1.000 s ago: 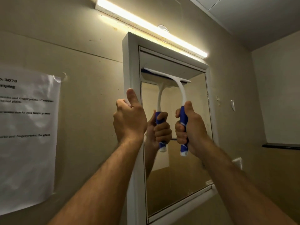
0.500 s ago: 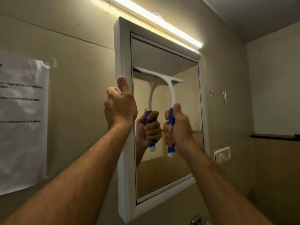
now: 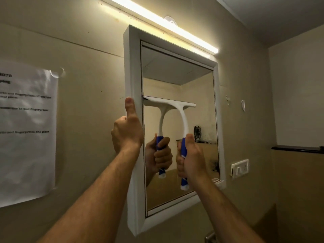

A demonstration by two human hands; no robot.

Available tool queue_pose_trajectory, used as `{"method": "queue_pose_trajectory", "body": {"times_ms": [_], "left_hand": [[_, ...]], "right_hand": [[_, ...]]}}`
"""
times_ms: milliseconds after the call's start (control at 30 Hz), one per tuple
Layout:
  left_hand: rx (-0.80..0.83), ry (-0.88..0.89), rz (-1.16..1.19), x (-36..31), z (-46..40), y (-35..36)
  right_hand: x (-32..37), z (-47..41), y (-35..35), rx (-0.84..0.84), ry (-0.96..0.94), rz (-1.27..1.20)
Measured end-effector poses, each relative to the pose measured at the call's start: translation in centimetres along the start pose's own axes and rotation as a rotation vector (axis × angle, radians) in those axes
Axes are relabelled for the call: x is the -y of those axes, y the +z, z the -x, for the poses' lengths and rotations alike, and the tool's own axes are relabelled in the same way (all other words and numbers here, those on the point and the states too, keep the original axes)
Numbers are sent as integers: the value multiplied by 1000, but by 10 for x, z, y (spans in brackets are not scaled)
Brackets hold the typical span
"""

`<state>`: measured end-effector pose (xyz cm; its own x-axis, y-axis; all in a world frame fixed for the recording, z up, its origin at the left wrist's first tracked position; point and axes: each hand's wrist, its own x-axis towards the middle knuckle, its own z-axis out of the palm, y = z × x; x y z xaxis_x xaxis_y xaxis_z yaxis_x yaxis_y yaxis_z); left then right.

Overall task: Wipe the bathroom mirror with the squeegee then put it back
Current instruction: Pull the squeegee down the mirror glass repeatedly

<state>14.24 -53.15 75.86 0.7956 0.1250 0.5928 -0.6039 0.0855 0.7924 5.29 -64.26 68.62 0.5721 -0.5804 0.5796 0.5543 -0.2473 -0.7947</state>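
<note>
The right hand [image 3: 190,158] grips the blue handle of the squeegee [image 3: 182,120], its white blade pressed flat across the middle of the bathroom mirror [image 3: 178,81]. The left hand [image 3: 127,132] clasps the white frame [image 3: 132,67], apparently to steady it.

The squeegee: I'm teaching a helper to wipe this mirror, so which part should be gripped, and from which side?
Grip the squeegee by its blue handle, coming from below, fist wrapped around it as the right hand does. The handle hangs down from the white blade, which lies level against the mirror, so a low grip probably suits a downward pull.
</note>
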Motion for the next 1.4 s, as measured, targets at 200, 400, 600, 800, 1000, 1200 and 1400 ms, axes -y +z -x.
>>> {"method": "queue_pose_trajectory", "body": {"times_ms": [200,400,600,800,1000,1200,1400], "left_hand": [[-37,178,3,7,-3,-4],[-12,127,-32,12,-2,-4],[23,106,-62,23,7,-8],[-23,145,-70,27,9,-7],[16,92,-60,28,14,-10],[40,69,-55,48,31,-15],[19,113,-65,54,30,-15]], "right_hand": [[-65,58,-9,-27,11,-59],[-78,76,-16,-19,29,-50],[-64,63,-23,30,42,-9],[-125,118,-34,15,100,-53],[-137,132,-45,30,153,-31],[-113,110,-37,21,98,-32],[-151,145,-43,5,177,-58]]}}
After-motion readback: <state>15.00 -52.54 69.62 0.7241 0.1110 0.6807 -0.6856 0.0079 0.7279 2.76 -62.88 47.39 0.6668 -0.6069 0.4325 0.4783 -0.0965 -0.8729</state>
